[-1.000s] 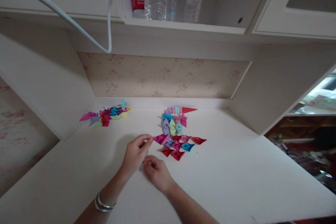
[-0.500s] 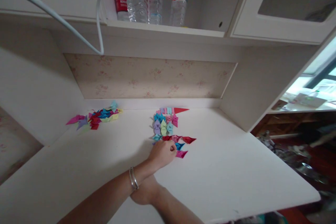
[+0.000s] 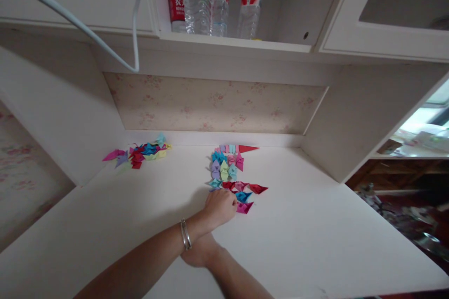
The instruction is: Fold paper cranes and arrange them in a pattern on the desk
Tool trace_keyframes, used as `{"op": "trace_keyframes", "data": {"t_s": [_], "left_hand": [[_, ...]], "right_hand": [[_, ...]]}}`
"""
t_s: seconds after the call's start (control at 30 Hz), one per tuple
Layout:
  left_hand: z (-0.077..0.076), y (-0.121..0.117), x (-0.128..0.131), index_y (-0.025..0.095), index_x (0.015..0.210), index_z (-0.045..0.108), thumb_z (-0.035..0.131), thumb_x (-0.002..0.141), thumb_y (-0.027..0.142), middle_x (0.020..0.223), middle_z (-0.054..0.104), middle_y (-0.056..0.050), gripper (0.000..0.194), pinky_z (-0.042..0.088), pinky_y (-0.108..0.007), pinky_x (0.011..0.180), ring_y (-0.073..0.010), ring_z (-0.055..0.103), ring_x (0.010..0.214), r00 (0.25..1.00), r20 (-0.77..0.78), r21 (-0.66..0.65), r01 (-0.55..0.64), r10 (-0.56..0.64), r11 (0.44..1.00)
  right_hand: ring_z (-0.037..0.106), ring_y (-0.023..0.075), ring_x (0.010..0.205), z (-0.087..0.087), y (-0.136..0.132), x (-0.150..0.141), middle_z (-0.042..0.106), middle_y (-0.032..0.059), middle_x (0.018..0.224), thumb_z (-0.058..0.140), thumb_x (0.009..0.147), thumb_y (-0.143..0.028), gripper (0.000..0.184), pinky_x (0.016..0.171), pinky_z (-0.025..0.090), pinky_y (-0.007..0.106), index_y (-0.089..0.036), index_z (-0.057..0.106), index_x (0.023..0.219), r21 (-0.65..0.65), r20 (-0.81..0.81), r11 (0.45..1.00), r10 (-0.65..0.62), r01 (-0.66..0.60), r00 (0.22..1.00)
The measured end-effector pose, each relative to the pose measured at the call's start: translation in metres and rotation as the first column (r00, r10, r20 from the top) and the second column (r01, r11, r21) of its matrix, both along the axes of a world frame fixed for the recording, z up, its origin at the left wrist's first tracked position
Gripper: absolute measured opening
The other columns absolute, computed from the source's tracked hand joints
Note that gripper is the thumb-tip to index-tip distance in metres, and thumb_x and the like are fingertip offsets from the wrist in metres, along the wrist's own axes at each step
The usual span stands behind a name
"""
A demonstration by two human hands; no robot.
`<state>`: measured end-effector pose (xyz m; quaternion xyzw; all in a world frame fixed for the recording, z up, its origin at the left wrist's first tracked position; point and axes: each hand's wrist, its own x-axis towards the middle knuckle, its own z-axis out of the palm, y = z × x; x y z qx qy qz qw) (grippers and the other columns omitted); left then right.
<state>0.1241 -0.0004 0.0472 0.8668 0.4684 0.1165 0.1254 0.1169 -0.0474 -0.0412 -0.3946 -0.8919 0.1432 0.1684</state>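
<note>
My left hand, its wrist in a silver bangle, reaches across the table with curled fingers. They are closed at the left end of a magenta folded paper crane, whose pointed right end sticks out. Just above it lies a blue paper crane. Beyond are a red paper crane and rows of purple, pale green and light blue ones, next to the back edge. My right hand is crossed beneath the left wrist, low over the table; its fingers are hidden. Part of the rows is covered by my left hand.
A loose heap of coloured paper cranes lies at the back left of the white table. Plastic bottles stand on the shelf above. A white cable hangs at the upper left. Cabinet side walls enclose the table.
The view has shifted a little, so everything sits further right. The magenta crane has slid slightly left relative to its neighbours, with my left hand on it. My right hand stays beneath the left wrist.
</note>
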Motion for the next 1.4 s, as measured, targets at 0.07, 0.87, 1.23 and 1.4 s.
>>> {"op": "trace_keyframes", "data": {"t_s": [0.07,0.87,1.23,1.4], "left_hand": [[0.0,0.0,-0.002,0.02,0.071,0.072,0.051,0.071,0.014,0.076,0.072,-0.009,0.022,0.042,-0.028,0.066,-0.0221,0.065,0.075,1.0,0.027,-0.003,-0.007,0.007,1.0],[-0.036,0.03,-0.189,0.022,0.059,0.031,0.063,0.066,0.049,0.044,0.022,0.013,0.043,0.008,-0.02,0.036,-0.0038,0.014,0.036,0.302,0.65,-0.706,-0.098,0.697,0.701],[-0.051,0.042,-0.203,0.018,0.059,0.047,0.051,0.076,0.042,0.044,0.029,0.008,0.029,0.016,-0.02,0.038,-0.0058,0.023,0.038,0.484,0.673,-0.595,-0.097,0.56,0.798],[-0.059,0.049,-0.205,0.014,0.062,0.06,0.052,0.072,0.028,0.048,0.052,0.0,0.019,0.034,-0.023,0.047,-0.0155,0.05,0.054,0.577,0.646,-0.494,-0.182,0.499,0.85]], "right_hand": [[0.063,0.0279,0.087,0.003,0.0,0.0,0.07,0.0103,0.096,0.048,0.074,-0.011,0.024,0.076,0.05,0.037,-0.017,0.065,0.091,-0.023,0.064,1.0,0.023,-0.021,0.998],[0.052,0.0115,0.057,0.033,-0.007,0.0,0.064,-0.0022,0.068,0.05,0.084,-0.022,0.02,0.055,0.037,0.022,-0.023,0.071,0.082,-0.372,-0.441,0.926,-0.244,0.071,0.864],[0.051,0.0114,0.056,0.083,0.067,-0.055,0.058,-0.0022,0.063,0.049,0.087,-0.039,0.028,0.054,0.039,0.021,-0.019,0.067,0.091,-0.411,-0.624,0.899,-0.398,0.151,0.672],[0.061,0.014,0.088,0.107,0.134,-0.129,0.067,-0.0008,0.099,0.034,0.094,-0.034,0.033,0.076,0.044,0.023,-0.024,0.062,0.108,-0.088,-0.109,0.979,-0.19,0.181,0.976]]}}
